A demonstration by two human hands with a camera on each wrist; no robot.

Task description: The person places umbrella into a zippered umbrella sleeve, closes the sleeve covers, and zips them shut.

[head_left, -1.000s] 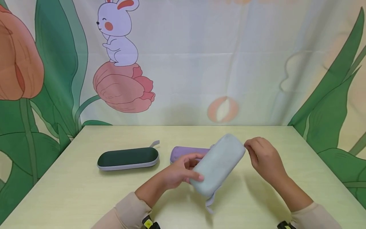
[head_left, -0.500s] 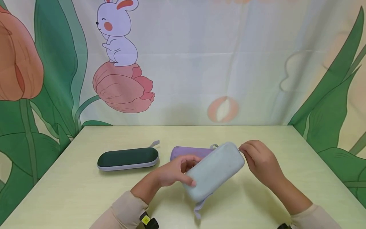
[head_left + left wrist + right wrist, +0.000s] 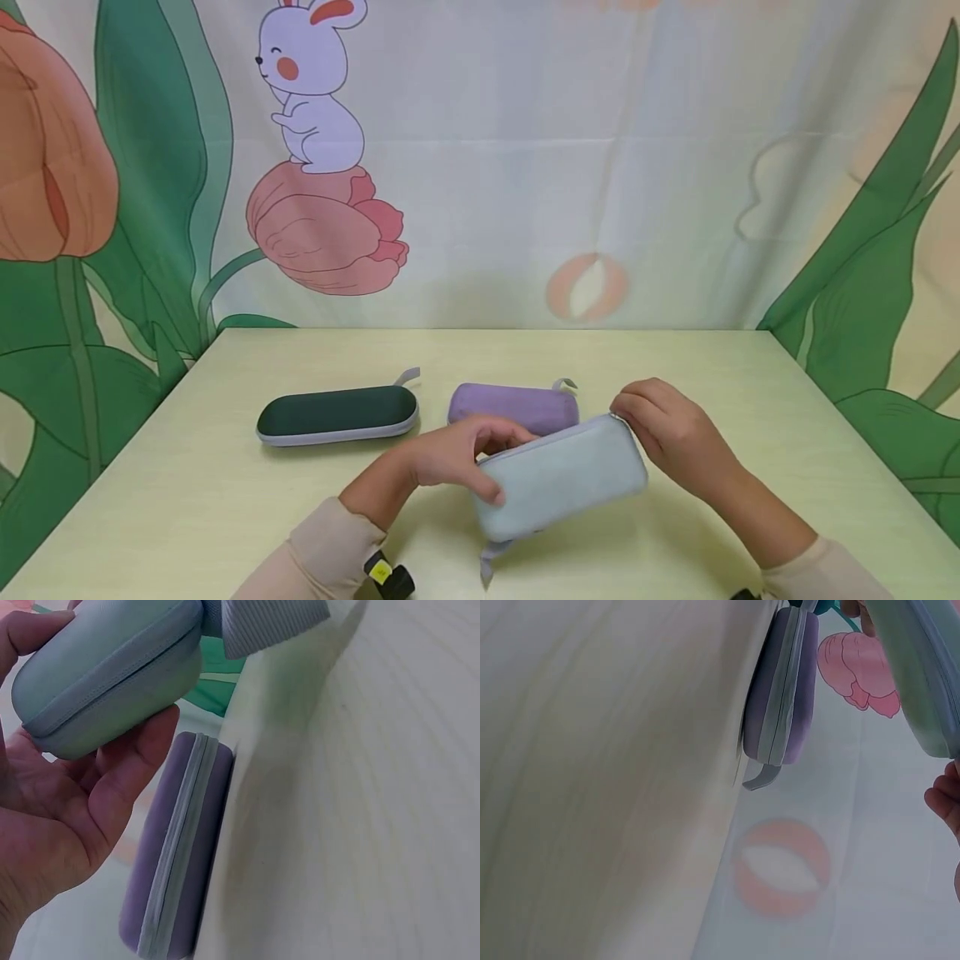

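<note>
A pale blue-green zippered case [image 3: 562, 479] is held up over the table, slightly slanted, its zip seam along the upper edge. My left hand [image 3: 457, 454] grips its left end, thumb on the near face and fingers behind. From that end hangs a grey fabric strap [image 3: 274, 622]. At the case's upper right corner, my right hand [image 3: 678, 433] pinches the small zip pull with thumb and fingertips. In the right wrist view only some of its fingers [image 3: 946, 799] show, beside the case's end. The zip seam looks closed in the left wrist view.
A purple zippered case [image 3: 517, 407] lies just behind the held one, partly covered by it and the left hand. To the left lies a dark green case [image 3: 337, 414] with a grey rim and strap. A printed curtain [image 3: 480, 167] hangs behind the table [image 3: 187, 517].
The pale case has swung down from a steep slant to nearly level, bringing its zip seam into view. My right hand has moved down and left with its corner; the other cases stay put.
</note>
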